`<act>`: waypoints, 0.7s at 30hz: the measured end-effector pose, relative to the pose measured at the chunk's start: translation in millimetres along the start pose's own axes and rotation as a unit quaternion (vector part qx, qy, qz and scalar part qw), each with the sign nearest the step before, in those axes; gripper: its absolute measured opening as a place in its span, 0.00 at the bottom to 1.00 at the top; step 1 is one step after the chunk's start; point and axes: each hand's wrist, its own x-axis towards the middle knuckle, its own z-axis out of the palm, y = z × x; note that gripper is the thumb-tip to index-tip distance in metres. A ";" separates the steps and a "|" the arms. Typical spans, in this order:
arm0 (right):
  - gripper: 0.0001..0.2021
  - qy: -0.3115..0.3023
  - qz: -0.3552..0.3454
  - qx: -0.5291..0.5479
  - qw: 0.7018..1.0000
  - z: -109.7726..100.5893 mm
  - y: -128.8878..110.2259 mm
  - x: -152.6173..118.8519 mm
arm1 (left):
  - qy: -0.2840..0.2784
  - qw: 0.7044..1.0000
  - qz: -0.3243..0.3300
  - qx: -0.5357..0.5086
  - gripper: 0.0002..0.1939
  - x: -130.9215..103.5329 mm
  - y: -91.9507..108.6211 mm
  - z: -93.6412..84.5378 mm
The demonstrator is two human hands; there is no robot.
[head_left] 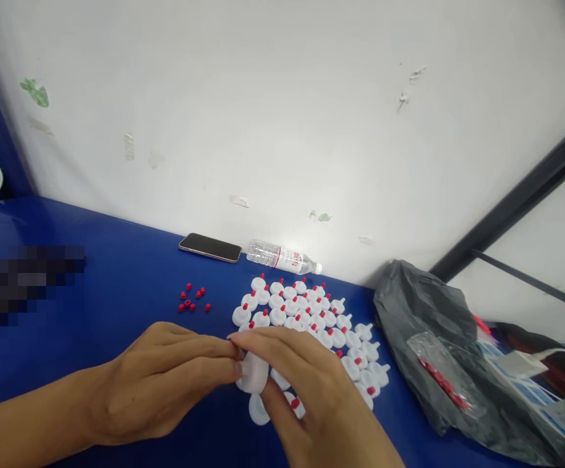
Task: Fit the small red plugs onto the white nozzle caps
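Between my hands is a white round plastic lid with a spout (257, 372), held on edge above the blue table. My right hand (311, 383) grips its round body between thumb and fingers. At the lid's left side, where the spout sticks out, my left hand (165, 377) pinches with closed fingertips; whether a small red cap is under them is hidden. Many similar white spouted lids (277, 316) lie behind and beneath my right hand, most with red tips and some at the right with bare spouts. Several loose red caps (192, 307) lie beyond my left hand.
A phone (210, 247) and a clear water bottle (282, 257) lie along the white wall. At the right, a dark plastic bag (409, 305) carries a clear pouch of red caps (443, 383). A blurred dark object (19, 279) is at the left.
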 end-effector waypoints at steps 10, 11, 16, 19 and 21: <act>0.30 -0.004 0.004 -0.072 0.997 11.7 12.4 -5.3 | 0.027 0.998 0.020 0.059 0.21 -1.2 -7.0 8.6; 0.28 -0.001 0.000 -0.072 0.997 12.3 12.6 -5.0 | 0.027 0.997 0.019 0.064 0.19 -1.2 -6.5 8.7; 0.24 0.029 -0.013 -0.088 0.996 12.7 13.5 -4.3 | 0.001 0.996 -0.013 0.083 0.09 0.1 -9.2 11.6; 0.24 0.043 -0.021 -0.078 0.996 12.6 12.9 -2.8 | -0.033 0.994 -0.015 0.105 0.09 -0.4 -13.1 12.9; 0.22 0.056 -0.037 -0.071 0.995 12.4 10.1 -0.1 | -0.060 0.991 -0.015 0.119 0.06 -0.3 -13.0 12.9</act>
